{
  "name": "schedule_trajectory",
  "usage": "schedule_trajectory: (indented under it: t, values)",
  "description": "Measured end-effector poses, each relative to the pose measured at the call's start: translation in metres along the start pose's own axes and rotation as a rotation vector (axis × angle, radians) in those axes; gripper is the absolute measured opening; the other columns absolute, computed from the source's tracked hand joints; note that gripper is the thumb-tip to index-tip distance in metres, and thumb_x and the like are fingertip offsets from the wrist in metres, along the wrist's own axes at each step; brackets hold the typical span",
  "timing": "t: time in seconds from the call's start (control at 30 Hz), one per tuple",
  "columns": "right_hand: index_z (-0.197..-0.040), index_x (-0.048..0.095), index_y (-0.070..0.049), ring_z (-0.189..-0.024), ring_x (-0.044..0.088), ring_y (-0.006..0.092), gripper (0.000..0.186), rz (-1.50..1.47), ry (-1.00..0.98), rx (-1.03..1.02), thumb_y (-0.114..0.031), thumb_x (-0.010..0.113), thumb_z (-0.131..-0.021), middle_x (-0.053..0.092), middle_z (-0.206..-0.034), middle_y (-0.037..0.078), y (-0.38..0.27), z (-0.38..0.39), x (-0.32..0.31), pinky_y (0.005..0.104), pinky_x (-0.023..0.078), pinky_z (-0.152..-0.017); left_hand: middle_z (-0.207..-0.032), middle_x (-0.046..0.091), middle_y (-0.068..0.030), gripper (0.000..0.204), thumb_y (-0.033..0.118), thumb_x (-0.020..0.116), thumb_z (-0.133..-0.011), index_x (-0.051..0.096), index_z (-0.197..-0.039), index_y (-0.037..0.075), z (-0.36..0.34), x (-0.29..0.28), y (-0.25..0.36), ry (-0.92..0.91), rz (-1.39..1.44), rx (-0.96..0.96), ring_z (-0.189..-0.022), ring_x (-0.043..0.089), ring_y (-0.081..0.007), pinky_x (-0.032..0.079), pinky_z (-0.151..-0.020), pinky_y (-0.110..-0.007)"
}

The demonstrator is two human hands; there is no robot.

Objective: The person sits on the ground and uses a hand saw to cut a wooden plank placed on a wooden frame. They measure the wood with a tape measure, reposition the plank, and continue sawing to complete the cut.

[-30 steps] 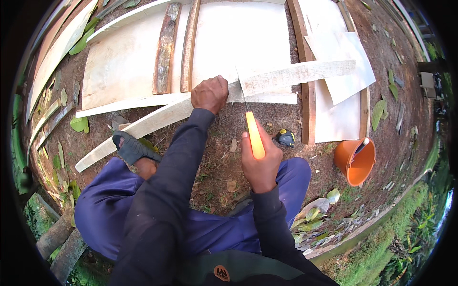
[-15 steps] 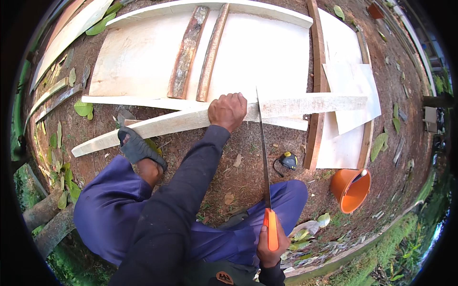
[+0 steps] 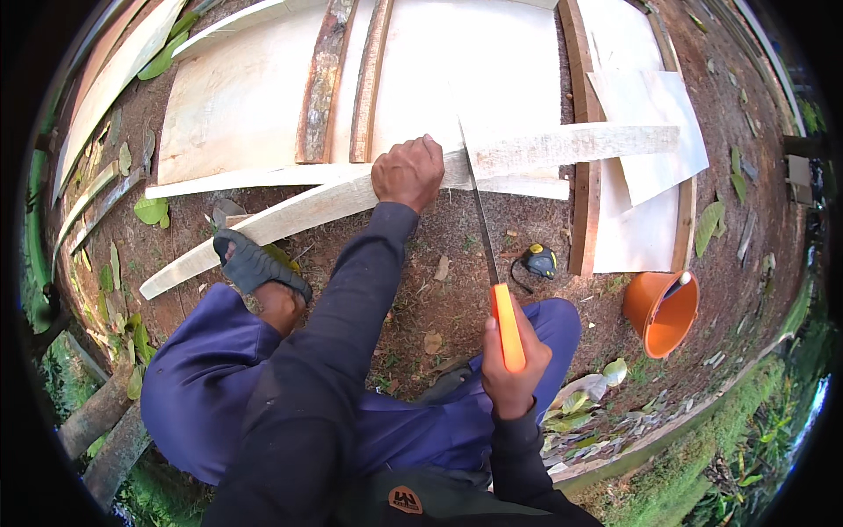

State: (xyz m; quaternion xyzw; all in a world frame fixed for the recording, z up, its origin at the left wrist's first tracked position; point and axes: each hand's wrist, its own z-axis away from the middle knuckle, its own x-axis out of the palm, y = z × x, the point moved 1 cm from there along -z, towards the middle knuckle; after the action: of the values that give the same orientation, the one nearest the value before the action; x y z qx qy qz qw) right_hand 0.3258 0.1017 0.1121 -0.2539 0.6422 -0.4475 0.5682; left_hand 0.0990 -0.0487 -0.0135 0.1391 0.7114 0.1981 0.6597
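Note:
A long pale timber plank [image 3: 299, 217] lies slantwise in front of me, its left part under my sandalled foot [image 3: 255, 259]. My left hand [image 3: 409, 174] is clenched over the plank's middle, pressing it down. Just right of that fist, a handsaw [image 3: 508, 332] crosses the plank, its thin blade pointing away from me. My right hand [image 3: 516, 369] grips the saw's orange and yellow handle near my right knee. The far end of the blade fades against the bright white panel [image 3: 474, 70]. How deep the blade sits in the wood I cannot tell.
Two rough wooden strips [image 3: 325, 83] lie across the panel. At right, a brown wooden batten [image 3: 582, 202] and a loose white sheet [image 3: 650, 132] lie under or near the plank's end. A tape measure [image 3: 538, 261] and an orange bucket [image 3: 660, 312] are on the leaf-strewn soil.
My right hand has pushed the saw forward, so more blade reaches beyond the plank. The left fist keeps its place on the wood. The whole view has shifted slightly.

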Motion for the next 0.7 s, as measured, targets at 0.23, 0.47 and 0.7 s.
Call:
schedule_trajectory:
  t: [0.23,0.47,0.7]
  values:
    - [-0.131,0.064,0.011,-0.092,0.079,0.028,0.045,0.051,-0.026,-0.114,0.0,0.072,-0.088,0.076,-0.113,0.025,0.011,0.04,-0.015,0.034,0.062,-0.079,-0.072,0.072,-0.0207,0.05,0.028,0.044,-0.103,0.074,-0.072,0.003,-0.005,-0.005,-0.009,-0.003,-0.119,0.019,-0.06,0.07,-0.0345,0.056,-0.059,-0.047]
    - [-0.128,0.067,0.008,-0.083,0.078,0.0285,0.041,0.043,-0.026,-0.041,-0.002,0.075,-0.089,0.076,-0.11,0.023,-0.011,-0.084,0.044,0.0326,0.059,-0.071,-0.074,0.072,-0.022,0.052,0.03,0.043,-0.104,0.074,-0.072,0.003,0.002,0.0,0.0,0.022,-0.136,0.037,-0.066,0.071,-0.04,0.057,-0.066,-0.049]
    - [-0.131,0.062,0.013,-0.098,0.078,0.033,0.049,0.026,-0.026,-0.118,0.002,0.075,-0.085,0.075,-0.114,0.027,0.011,0.059,-0.031,0.0354,0.062,-0.084,-0.078,0.073,-0.0216,0.051,0.032,0.042,-0.104,0.076,-0.08,0.004,0.002,0.002,-0.001,0.038,-0.115,-0.034,-0.069,0.071,-0.0401,0.057,-0.068,-0.051]
